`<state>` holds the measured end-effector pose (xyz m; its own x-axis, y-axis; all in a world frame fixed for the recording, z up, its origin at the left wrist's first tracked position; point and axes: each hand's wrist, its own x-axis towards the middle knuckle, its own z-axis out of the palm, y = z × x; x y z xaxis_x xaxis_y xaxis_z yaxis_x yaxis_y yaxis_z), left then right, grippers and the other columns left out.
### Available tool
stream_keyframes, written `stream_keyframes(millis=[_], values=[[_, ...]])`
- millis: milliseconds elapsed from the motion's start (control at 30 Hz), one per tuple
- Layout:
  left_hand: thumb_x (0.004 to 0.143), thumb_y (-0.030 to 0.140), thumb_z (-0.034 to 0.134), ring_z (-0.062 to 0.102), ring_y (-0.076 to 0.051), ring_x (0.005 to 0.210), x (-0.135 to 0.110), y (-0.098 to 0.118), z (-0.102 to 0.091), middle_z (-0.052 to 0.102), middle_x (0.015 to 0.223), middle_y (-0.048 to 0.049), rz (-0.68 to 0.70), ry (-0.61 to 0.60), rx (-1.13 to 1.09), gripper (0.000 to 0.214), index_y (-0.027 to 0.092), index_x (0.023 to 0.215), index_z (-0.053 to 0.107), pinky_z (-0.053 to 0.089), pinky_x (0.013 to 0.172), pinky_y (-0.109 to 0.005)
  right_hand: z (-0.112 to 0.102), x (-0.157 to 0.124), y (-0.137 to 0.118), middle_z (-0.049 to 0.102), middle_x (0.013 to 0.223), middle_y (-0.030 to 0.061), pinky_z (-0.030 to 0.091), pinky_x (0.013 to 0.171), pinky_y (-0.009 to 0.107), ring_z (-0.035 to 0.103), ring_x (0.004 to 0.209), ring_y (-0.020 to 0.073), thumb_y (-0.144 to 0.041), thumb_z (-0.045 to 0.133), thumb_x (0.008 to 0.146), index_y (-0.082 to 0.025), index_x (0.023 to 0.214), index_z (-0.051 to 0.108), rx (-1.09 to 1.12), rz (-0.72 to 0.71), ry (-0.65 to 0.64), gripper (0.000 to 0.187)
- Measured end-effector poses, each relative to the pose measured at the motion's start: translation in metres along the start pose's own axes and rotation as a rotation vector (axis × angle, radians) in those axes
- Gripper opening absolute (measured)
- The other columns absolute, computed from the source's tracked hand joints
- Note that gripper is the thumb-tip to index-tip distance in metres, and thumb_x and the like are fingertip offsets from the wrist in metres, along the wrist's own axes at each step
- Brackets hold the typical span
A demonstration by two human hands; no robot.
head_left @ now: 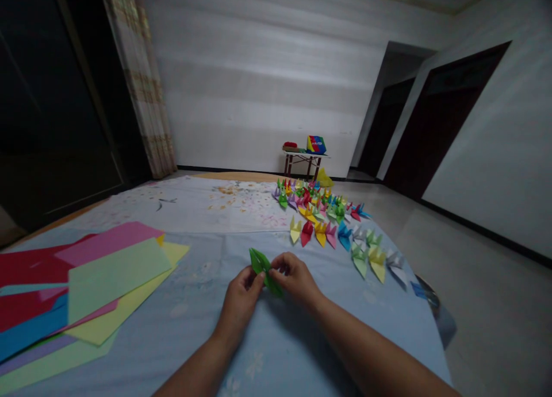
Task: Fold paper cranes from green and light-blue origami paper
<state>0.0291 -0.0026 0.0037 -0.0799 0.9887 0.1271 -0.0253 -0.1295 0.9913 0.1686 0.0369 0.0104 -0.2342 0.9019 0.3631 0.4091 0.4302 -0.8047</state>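
A piece of green folded paper [260, 260], pointed at its upper end, is held just above the pale blue tablecloth [194, 305]. My left hand [242, 290] pinches its left edge between thumb and fingers. From the other side, my right hand [295, 275] grips it near the middle, its fingertips close to the left thumb. The lower tip of the paper shows beneath the right fingers. Exactly how the folds lie under the fingertips is hidden.
Coloured paper sheets [118, 276] lie overlapping at the left. Many folded paper cranes [320, 234] stand along the table's right side. Beyond the table, a small folding table [307, 154] against the wall carries a colourful box [316, 145].
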Motion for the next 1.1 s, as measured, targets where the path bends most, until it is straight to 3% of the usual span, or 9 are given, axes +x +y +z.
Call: stream_keyframes(millis=[133,300,400,533,833,1100], values=[[0.072,0.033,0.059,0.061,-0.021,0.079,0.001,0.001,0.001,0.068,0.087,-0.0055,0.021,0.003,0.012,0.030,0.014,0.094,0.063,0.046,0.075,-0.031,0.002,-0.007,0.002,0.054,0.070,-0.0009,0.038,0.059,0.022,0.048,0.064,0.0110,-0.018,0.056,0.069,-0.017,0.075,0.059,0.014,-0.042,0.047,0.006],[0.069,0.030,0.063,0.061,-0.020,0.085,0.002,-0.001,0.004,0.068,0.091,-0.0054,0.004,-0.022,-0.102,0.030,0.015,0.095,0.062,0.045,0.078,-0.029,0.003,-0.009,0.001,0.053,0.066,-0.0017,0.039,0.056,0.022,0.046,0.060,0.0104,-0.019,0.055,0.070,-0.016,0.077,0.057,0.112,0.012,0.040,0.007],[0.064,0.030,0.068,0.062,-0.019,0.080,0.002,-0.003,0.005,0.068,0.087,-0.0061,-0.096,0.003,-0.217,0.035,0.014,0.095,0.060,0.047,0.074,-0.029,0.002,-0.010,0.000,0.053,0.065,-0.0020,0.040,0.055,0.022,0.047,0.058,0.0102,-0.020,0.055,0.071,-0.016,0.084,0.058,0.164,0.042,0.032,0.014],[0.061,0.030,0.070,0.061,-0.016,0.071,-0.001,-0.002,0.007,0.067,0.077,-0.0051,-0.206,0.064,-0.255,0.030,0.013,0.084,0.061,0.046,0.067,-0.026,0.000,-0.011,-0.002,0.053,0.067,-0.0006,0.042,0.057,0.023,0.049,0.060,0.0105,-0.018,0.055,0.071,-0.015,0.080,0.059,0.148,-0.005,0.055,0.010],[0.061,0.031,0.069,0.054,-0.011,0.058,-0.008,0.008,0.011,0.060,0.060,0.0018,-0.103,0.152,-0.099,0.020,0.014,0.066,0.060,0.042,0.057,-0.020,0.001,-0.018,-0.008,0.052,0.068,0.0003,0.040,0.055,0.022,0.049,0.061,0.0103,-0.013,0.056,0.072,-0.016,0.076,0.061,0.033,-0.193,0.105,0.007],[0.068,0.035,0.064,0.061,-0.017,0.070,-0.011,0.014,0.011,0.069,0.075,-0.0040,-0.086,0.112,-0.032,0.028,0.013,0.084,0.067,0.048,0.069,-0.026,-0.002,-0.020,-0.007,0.054,0.075,0.0032,0.043,0.058,0.023,0.052,0.067,0.0121,-0.015,0.053,0.077,-0.018,0.089,0.063,0.011,-0.305,0.066,0.016]])
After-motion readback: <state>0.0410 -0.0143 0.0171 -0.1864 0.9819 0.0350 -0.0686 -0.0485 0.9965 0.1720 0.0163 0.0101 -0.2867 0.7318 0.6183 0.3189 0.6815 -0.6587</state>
